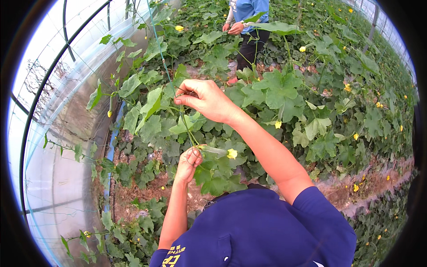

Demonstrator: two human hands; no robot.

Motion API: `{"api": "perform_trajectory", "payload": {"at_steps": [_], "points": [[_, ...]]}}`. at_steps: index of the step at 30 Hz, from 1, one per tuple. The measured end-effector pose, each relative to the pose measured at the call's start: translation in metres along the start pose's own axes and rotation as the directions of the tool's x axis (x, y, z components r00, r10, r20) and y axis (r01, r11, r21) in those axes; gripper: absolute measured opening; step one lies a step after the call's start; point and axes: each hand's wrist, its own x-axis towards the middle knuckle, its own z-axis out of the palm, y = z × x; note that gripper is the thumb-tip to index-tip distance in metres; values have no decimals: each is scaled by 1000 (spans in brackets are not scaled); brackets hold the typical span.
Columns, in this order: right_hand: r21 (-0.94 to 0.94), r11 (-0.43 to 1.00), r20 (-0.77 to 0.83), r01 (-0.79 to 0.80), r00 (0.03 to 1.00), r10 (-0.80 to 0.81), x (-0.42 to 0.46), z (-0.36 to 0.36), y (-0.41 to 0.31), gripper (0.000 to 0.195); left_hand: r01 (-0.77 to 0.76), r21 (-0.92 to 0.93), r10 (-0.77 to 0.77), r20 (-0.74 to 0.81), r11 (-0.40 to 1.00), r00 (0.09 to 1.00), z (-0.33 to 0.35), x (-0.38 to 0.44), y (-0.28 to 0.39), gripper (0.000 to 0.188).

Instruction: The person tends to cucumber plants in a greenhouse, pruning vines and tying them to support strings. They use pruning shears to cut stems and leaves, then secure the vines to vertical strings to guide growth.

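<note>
My right hand [203,100] pinches a plant stem together with a thin green twine [163,61] that runs upward. Below it, my left hand [188,163] is closed around the lower part of the same vine stem [185,125], with a thin loop of twine or tendril at its fingers. A young ribbed fruit [215,150] with a yellow flower [232,154] at its tip points to the right beside my left hand. Broad green leaves [151,103] stand to the left of the stem and hang under the fruit.
Another person [250,26] in a blue top stands among the vines ahead. Dense leafy vines [280,90] with yellow flowers spread ahead and to the right. A plastic greenhouse wall [66,167] with dark curved pipes [46,80] is on the left, a blue strip [110,153] along its foot.
</note>
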Motion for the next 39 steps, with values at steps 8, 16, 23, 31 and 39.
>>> {"api": "perform_trajectory", "payload": {"at_steps": [8,16,23,31,39], "points": [[-582,807,-202,103,943,-266,-4,-26,-10,24,-131,319,153,-43,939,987,-18,15,17,22],[-11,971,-329,-240,918,224,-21,-81,-8,21,-199,540,331,-159,818,930,-53,37,7,12],[-186,804,-237,-565,820,521,-141,-111,77,19,-134,655,321,-173,743,931,-67,62,13,11],[-273,430,-325,-860,503,800,-292,-91,157,28,22,692,242,-282,722,928,-83,55,-8,8],[-179,306,-122,-935,329,936,-352,-41,226,20,52,580,182,-339,813,923,-88,57,-8,13]]}}
